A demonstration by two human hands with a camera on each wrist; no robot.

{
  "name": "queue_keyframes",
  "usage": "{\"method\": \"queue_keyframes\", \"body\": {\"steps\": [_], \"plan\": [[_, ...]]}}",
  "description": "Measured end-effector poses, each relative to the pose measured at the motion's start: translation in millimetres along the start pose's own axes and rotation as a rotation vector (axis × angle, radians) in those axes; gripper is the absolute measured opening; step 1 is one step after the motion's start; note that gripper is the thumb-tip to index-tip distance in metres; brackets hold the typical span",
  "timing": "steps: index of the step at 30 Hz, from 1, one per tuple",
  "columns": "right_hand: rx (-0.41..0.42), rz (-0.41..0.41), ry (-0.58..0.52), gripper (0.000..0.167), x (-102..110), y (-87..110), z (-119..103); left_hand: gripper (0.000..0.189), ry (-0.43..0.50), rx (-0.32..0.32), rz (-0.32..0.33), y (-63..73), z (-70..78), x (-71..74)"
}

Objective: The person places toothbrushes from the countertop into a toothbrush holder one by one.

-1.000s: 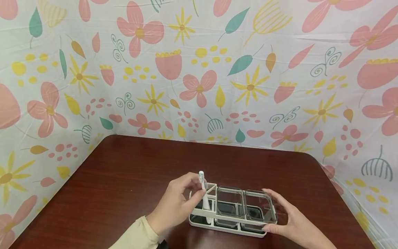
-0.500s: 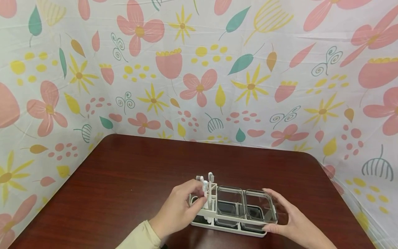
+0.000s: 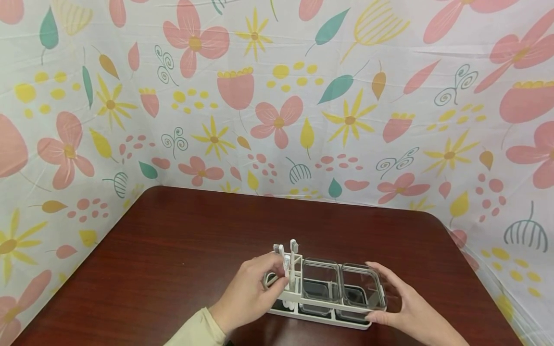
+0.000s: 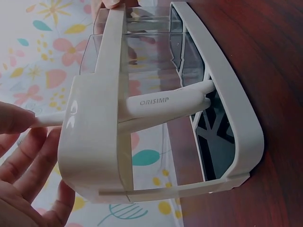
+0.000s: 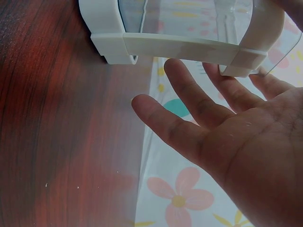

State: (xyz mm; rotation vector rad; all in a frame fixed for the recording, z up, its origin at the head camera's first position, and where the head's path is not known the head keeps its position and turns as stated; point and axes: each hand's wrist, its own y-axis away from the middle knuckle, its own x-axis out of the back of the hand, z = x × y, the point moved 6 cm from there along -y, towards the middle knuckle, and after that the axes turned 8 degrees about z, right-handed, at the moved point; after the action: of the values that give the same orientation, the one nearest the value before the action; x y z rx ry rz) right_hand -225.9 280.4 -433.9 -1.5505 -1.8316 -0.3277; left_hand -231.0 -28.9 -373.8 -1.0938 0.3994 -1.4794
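Observation:
A white toothbrush holder [image 3: 322, 303] with an open frame stands on the table, two clear cups [image 3: 321, 278] hanging in its middle and right bays. My left hand [image 3: 250, 292] pinches a white toothbrush [image 3: 286, 263] by its neck at the holder's left end. Through the slot passes its handle [image 4: 156, 103], lettered ORISIMP, reaching down towards the dark base tray [image 4: 213, 151]. Another toothbrush [image 3: 294, 246] stands upright just right of it, and one more head [image 3: 277, 248] shows behind my fingers. My right hand [image 3: 404, 307] grips the holder's right end, thumb in front and forefinger behind.
The dark reddish-brown table [image 3: 182, 230] stretches left and behind the holder. A white curtain with a flower print [image 3: 242, 134] hangs along the table's back and sides.
My left hand has moved slightly right and down, and the pinched toothbrush sits lower in the holder. More brush heads show beside it. The right hand and holder stay in place.

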Motion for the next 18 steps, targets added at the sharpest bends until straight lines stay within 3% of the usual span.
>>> {"method": "queue_keyframes", "body": {"steps": [8,18], "plan": [[0.002,0.009,0.002,0.087,0.6,-1.0,-0.4,0.024,-0.06,0.005,-0.019,2.9,-1.1,-1.6],[-0.005,0.009,0.003,0.087,0.9,-1.3,-0.6,0.025,-0.097,-0.034,0.0,5.5,-2.6,-3.6]]}}
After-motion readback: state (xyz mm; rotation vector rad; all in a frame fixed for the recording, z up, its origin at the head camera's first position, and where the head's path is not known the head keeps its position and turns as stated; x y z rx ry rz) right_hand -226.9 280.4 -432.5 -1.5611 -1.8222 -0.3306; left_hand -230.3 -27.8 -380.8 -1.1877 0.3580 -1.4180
